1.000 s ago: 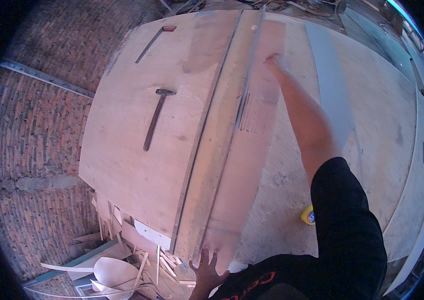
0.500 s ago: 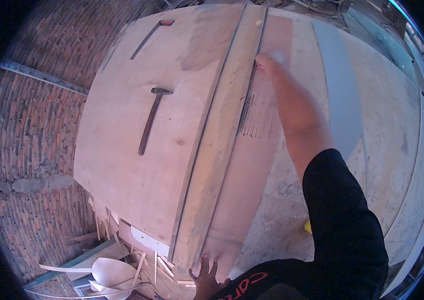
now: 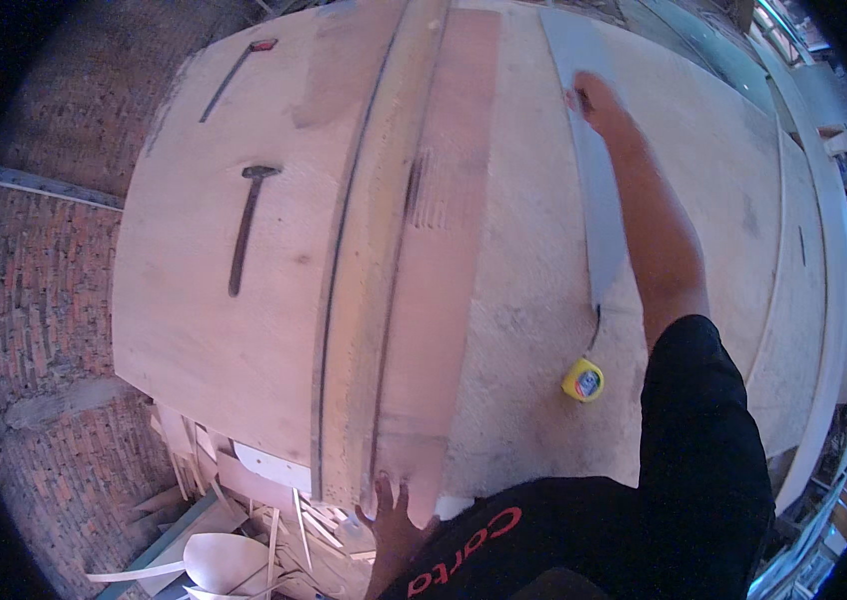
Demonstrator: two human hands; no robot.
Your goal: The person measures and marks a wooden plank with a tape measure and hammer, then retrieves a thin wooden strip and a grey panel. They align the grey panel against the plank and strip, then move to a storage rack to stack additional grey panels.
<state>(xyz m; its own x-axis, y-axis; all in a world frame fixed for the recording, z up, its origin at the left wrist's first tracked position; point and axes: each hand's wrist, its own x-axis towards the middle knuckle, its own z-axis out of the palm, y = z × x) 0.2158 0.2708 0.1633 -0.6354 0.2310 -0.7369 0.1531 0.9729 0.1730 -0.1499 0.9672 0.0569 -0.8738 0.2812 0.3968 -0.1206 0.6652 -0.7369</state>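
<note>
My left hand (image 3: pixel 392 515) is open, its spread fingers resting at the near end of a long wooden plank (image 3: pixel 364 300). That plank has dark edges and runs lengthwise over a reddish-brown strip of sheet (image 3: pixel 419 370). Several fine parallel lines (image 3: pixel 432 200) show on the strip beside the plank. Farther off to the right, my right hand (image 3: pixel 594 98) is closed above a long grey strip (image 3: pixel 602 235); whatever its fingers hold is too small to make out. A yellow tape measure (image 3: pixel 582 381) lies below the grey strip's pointed near end.
Left of the plank, a hammer (image 3: pixel 247 230) and a thin dark tool with a red end (image 3: pixel 232 80) lie on the pale board surface (image 3: pixel 194 330). Wood offcuts (image 3: pixel 284 545) are heaped at the near left, by a brick surface (image 3: pixel 44 300).
My right hand has left the plank's edge and moved right, over the grey strip. My left hand stays at the plank's near end. The view has shifted right, bringing the tape measure into full sight.
</note>
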